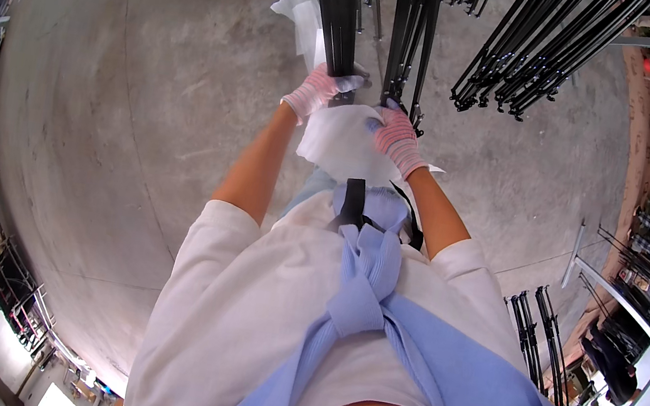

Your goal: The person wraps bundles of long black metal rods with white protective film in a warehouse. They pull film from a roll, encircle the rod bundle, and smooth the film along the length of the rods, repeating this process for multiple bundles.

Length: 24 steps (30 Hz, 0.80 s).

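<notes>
Nearest the camera hangs a light blue garment (378, 295) knotted over a white shirt. Beyond it, both gloved hands work at a white cloth (339, 138) held against a bundle of black metal rods (338, 12) standing on the concrete floor (132, 90). The risk here, as I judge it, is the rods tipping or sliding sideways if the cloth drags on them, or the cloth snagging on a joint. The left hand (318, 89) has its grip closed around the rods, a fold of cloth under the fingers. The right hand (395, 136) presses onto the cloth, fingers curled over it. Farther off stand more black rod bundles (532, 57).
</notes>
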{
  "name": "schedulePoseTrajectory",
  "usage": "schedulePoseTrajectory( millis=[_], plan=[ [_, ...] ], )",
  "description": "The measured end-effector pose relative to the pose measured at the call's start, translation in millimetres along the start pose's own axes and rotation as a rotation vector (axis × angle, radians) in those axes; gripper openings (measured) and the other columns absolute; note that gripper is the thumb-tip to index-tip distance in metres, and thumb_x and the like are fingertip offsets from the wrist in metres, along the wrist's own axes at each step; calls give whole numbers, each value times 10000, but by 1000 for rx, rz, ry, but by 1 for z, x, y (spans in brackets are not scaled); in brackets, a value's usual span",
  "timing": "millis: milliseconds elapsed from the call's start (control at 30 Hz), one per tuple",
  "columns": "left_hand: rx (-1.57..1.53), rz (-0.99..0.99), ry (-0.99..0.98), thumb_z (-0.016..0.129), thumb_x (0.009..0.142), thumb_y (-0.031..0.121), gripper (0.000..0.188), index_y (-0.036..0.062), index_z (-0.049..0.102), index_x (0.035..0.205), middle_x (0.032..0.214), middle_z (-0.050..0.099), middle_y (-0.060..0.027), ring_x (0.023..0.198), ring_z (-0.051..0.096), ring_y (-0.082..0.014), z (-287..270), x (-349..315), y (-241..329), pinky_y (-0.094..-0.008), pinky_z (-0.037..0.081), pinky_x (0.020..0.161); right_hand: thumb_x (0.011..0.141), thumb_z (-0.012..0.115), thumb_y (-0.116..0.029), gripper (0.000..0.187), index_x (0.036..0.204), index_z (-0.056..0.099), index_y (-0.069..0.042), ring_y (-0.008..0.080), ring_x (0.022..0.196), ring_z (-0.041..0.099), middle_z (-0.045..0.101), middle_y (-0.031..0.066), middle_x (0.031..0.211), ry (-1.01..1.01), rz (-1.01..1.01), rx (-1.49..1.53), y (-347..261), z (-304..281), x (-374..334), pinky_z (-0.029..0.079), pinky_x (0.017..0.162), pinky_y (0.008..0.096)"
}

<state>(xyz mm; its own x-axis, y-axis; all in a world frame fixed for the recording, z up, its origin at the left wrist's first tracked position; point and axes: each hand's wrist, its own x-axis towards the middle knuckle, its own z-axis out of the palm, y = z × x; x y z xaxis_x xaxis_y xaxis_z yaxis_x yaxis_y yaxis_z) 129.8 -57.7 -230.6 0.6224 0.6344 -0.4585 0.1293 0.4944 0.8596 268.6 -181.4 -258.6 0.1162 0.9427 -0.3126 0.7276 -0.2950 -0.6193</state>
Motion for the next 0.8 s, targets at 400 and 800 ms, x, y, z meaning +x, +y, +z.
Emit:
schedulePoseTrajectory(
  millis=[400, 800],
  plan=[
    [-34, -6, -358, 499, 726, -40, 306, 40, 498, 1021, 948, 536, -32, 883, 511, -139, -9, -42, 29, -244, 401, 789, 708, 504, -224, 292, 928, 572, -44, 316, 865, 521, 558, 177, 916, -237, 40, 57, -26, -14, -11, 425, 759, 344],
    [-165, 0, -499, 552, 704, 6, 336, 4, 515, 1038, 949, 559, -36, 834, 519, -113, -6, -34, 35, -248, 410, 754, 697, 478, -258, 375, 931, 518, 32, 318, 823, 529, 541, 199, 915, 43, -74, -150, -10, -9, -27, 423, 749, 342]
  ],
)
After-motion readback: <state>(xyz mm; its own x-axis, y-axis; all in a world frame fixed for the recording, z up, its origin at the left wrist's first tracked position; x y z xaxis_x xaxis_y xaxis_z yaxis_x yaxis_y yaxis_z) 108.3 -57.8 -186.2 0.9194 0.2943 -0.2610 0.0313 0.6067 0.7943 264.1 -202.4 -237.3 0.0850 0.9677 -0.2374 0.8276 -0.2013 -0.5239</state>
